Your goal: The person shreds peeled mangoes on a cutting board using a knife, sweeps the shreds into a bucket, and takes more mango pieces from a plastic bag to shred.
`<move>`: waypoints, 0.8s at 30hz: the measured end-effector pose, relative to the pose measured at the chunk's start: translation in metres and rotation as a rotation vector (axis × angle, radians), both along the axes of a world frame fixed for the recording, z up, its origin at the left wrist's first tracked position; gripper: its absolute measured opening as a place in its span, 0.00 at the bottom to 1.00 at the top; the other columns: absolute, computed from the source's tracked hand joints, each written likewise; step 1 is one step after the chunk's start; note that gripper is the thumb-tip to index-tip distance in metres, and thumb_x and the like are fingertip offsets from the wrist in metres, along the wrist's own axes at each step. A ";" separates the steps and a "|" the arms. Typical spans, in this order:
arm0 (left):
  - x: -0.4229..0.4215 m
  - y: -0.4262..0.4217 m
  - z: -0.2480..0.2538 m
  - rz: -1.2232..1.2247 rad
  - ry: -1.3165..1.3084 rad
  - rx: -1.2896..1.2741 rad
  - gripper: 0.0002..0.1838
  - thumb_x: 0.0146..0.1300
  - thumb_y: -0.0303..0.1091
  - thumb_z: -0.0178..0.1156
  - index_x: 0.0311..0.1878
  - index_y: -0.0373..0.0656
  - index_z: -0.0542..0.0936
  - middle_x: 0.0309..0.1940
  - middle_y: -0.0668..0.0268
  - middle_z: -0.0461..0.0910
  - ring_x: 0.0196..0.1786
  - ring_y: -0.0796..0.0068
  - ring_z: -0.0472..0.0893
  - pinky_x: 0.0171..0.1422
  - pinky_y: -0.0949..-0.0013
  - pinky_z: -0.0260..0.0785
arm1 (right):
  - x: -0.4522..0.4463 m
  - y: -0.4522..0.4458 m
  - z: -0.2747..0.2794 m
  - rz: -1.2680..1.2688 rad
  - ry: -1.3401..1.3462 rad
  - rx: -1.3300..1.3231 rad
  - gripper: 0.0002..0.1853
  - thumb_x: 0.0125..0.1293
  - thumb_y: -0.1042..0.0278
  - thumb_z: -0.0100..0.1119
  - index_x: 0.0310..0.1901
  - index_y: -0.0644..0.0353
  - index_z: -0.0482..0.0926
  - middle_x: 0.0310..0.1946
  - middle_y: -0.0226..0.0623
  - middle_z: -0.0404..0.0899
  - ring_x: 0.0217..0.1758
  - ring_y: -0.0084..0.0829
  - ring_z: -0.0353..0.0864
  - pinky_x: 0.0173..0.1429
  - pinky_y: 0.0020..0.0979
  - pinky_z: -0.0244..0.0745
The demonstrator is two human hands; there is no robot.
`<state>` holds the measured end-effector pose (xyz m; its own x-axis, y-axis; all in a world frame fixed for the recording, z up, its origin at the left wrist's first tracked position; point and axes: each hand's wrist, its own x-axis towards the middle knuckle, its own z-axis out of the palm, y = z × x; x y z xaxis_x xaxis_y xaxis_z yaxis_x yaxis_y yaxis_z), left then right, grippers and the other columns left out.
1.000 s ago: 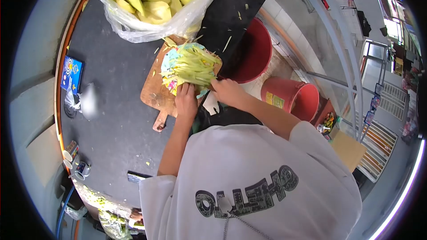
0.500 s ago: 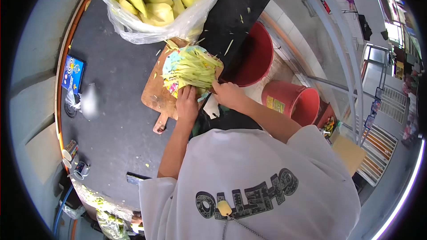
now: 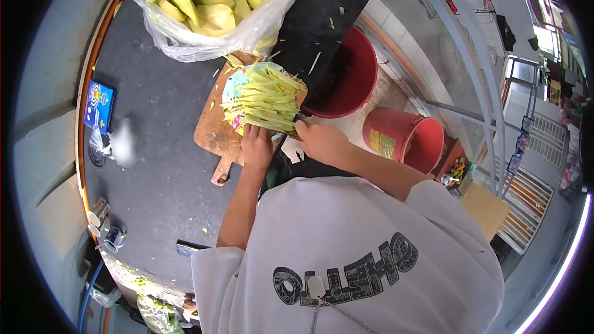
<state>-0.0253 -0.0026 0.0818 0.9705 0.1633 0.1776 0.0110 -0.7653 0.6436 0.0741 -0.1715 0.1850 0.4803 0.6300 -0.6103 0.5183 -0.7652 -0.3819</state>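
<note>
A heap of thin pale green strips, like shredded green fruit, lies over a colourful patterned plate or cloth. Beneath it is a wooden cutting board with its handle towards me. My left hand has its fingers together, pressed on the near edge of the heap. On the right side of the heap, my right hand is closed round something dark and narrow, mostly hidden by the fingers. Behind the board, an open plastic bag holds peeled yellow-green fruit pieces.
The dark table carries a blue box, cups and a phone. Two red buckets stand on the floor at the right, beside a metal-framed glass panel. Scraps and a plastic bag lie lower left.
The near edge of the strips looks more even. My left fingers have shifted slightly down from the heap, and my right hand has moved a little downward. The board and bag stay in place.
</note>
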 end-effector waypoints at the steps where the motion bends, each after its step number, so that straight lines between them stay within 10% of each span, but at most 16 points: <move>1: -0.001 0.000 0.001 0.007 0.014 -0.016 0.21 0.48 0.23 0.69 0.48 0.35 0.81 0.44 0.53 0.80 0.48 0.47 0.78 0.50 0.52 0.75 | 0.002 -0.001 -0.015 0.002 0.003 -0.003 0.15 0.68 0.63 0.56 0.49 0.63 0.71 0.30 0.53 0.85 0.37 0.53 0.87 0.40 0.52 0.83; 24: -0.012 -0.002 -0.012 0.026 0.081 -0.044 0.15 0.49 0.23 0.67 0.43 0.36 0.81 0.42 0.55 0.79 0.44 0.50 0.80 0.46 0.54 0.77 | -0.004 -0.005 -0.050 -0.001 -0.086 0.139 0.13 0.66 0.64 0.59 0.45 0.64 0.72 0.26 0.52 0.83 0.33 0.54 0.87 0.38 0.53 0.83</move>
<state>-0.0371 -0.0044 0.0700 0.9767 0.1944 0.0906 0.0839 -0.7350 0.6729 0.0703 -0.1763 0.1352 0.5280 0.7048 -0.4739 0.5530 -0.7088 -0.4380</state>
